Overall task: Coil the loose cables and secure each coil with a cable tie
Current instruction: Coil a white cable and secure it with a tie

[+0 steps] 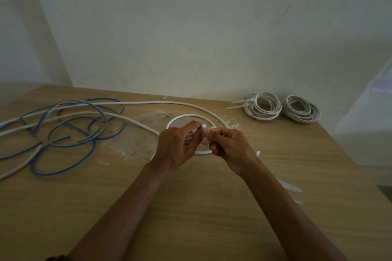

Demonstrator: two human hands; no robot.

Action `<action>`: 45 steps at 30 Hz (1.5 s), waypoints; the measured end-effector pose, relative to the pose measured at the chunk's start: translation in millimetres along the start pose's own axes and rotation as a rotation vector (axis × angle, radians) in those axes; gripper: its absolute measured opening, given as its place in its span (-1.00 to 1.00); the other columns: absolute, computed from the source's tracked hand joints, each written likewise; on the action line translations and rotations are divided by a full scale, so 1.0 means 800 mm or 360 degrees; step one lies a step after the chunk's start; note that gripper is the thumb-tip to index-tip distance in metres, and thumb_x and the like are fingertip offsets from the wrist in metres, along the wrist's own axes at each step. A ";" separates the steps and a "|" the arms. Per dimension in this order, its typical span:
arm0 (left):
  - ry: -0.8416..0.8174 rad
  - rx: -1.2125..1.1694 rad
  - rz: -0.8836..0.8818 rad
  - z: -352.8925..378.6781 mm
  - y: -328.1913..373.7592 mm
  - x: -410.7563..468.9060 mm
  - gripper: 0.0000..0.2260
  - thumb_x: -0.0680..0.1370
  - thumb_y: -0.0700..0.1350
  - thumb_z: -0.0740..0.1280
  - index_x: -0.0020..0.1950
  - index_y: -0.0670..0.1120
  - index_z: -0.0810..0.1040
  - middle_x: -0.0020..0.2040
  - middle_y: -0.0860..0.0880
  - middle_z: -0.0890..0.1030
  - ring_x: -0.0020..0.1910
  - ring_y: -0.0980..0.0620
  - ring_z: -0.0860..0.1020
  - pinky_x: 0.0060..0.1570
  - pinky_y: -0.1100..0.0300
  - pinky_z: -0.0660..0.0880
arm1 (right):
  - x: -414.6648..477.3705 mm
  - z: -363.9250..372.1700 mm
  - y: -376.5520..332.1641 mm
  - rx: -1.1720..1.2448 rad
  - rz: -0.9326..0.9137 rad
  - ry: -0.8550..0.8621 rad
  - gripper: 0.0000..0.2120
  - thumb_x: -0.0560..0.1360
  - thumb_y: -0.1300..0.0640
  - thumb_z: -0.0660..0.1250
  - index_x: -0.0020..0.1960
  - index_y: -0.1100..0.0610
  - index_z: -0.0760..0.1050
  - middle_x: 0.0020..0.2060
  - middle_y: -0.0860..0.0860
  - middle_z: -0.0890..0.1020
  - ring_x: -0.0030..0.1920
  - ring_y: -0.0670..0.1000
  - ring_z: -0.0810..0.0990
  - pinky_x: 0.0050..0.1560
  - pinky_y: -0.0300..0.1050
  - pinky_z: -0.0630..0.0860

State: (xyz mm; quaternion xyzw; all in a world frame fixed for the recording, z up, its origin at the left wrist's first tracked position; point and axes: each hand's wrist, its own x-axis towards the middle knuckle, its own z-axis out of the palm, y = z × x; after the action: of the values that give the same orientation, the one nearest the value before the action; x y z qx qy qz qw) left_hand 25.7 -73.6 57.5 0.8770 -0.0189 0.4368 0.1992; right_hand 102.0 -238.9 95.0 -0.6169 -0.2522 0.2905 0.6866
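Now my left hand (176,146) curls its fingers (192,125) round the white coil (186,115), gripping its strands over the desk (191,207). My right hand (229,148), just beside it, pinches what seems to be a cable tie (204,129) lying across them.

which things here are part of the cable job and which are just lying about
In the job: left hand, right hand, white cable loop, cable tie, loose blue cable not yet coiled.
Lying about: finished coil with ties, second finished coil, spare ties by the right arm.
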 end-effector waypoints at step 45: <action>-0.0589 -0.0507 -0.0270 -0.001 0.042 -0.001 -0.68 0.68 0.14 0.18 0.01 0.03 0.67 -0.24 0.16 0.67 -0.31 0.18 0.63 -0.33 0.29 0.43 | 0.012 -0.008 0.002 -0.0575 -0.0852 0.0383 -0.91 0.61 0.19 0.35 -0.03 0.20 0.58 -0.27 0.01 0.67 -0.27 -0.03 0.67 -0.23 -0.21 0.55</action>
State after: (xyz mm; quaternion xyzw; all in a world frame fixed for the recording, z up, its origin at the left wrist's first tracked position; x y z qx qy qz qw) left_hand 17.9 -104.0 68.5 0.8981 -0.0500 0.2422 0.3637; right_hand 113.2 -236.9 92.5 -0.6703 -0.3698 -0.0242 0.6429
